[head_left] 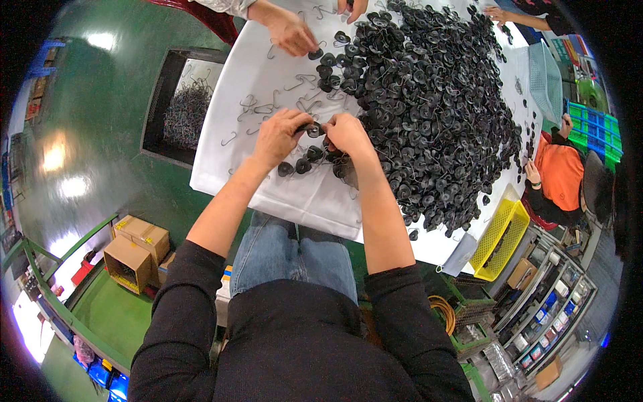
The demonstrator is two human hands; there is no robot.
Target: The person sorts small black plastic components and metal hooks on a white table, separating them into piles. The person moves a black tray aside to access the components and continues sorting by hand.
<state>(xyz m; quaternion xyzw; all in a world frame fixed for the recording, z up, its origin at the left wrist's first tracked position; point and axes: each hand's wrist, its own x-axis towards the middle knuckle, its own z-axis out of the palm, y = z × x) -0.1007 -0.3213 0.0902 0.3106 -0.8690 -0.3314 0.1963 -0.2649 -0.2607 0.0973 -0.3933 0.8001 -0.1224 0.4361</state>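
Green glossy floor all around, and over it a white-covered bench seen from the head camera, its right half buried under a big heap of black discs, small, round, rubbery-looking, many threaded with thin wire. Bent grey wire hooks lie scattered on the bare sheet near the left edge. Off that edge sits a dark bin full of tangled wire.

Now the hands: near the bench's front edge, the left hand has its fingers curled in, pinching one black disc at the fingertips. The right hand is closed to a pinch too, meeting the same disc from the other side, thumbs almost touching. A few loose discs lie just below them.

At the far edge, another person's hand rests on the sheet beside the heap. A yellow basket hangs off the right corner.
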